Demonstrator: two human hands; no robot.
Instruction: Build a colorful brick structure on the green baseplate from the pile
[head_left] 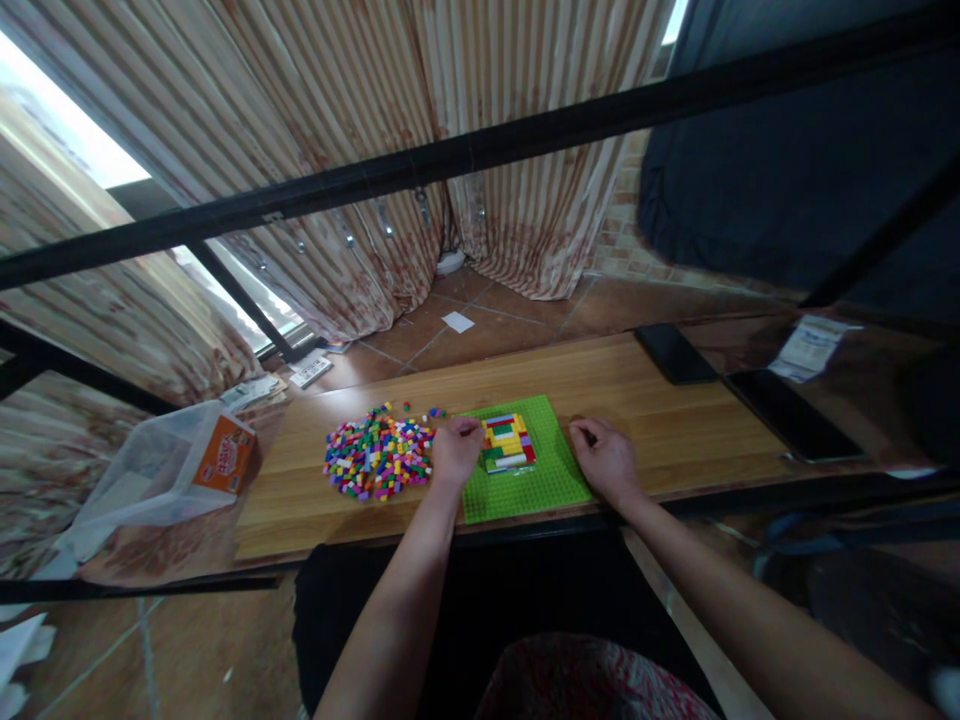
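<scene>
A green studded baseplate (556,462) lies on the wooden board, bearing a low block of toy bricks (507,440) in yellow, red, white, green and blue. My left hand (456,455) is closed in a pinch at the left edge of the baseplate, beside the built bricks. Whatever its fingertips hold, if anything, is too small to make out. Just right of the baseplate my right hand (606,460) rests with fingers curled together, and their contents are hidden. Left of my left hand spreads a pile of loose coloured toy bricks (379,455).
A clear plastic box (161,470) with an orange label stands off the board's left end. Right of the baseplate lie a black phone (675,354) and a dark tablet-like slab (795,412), near a paper packet (810,346). A black metal bar (420,160) crosses beyond the board.
</scene>
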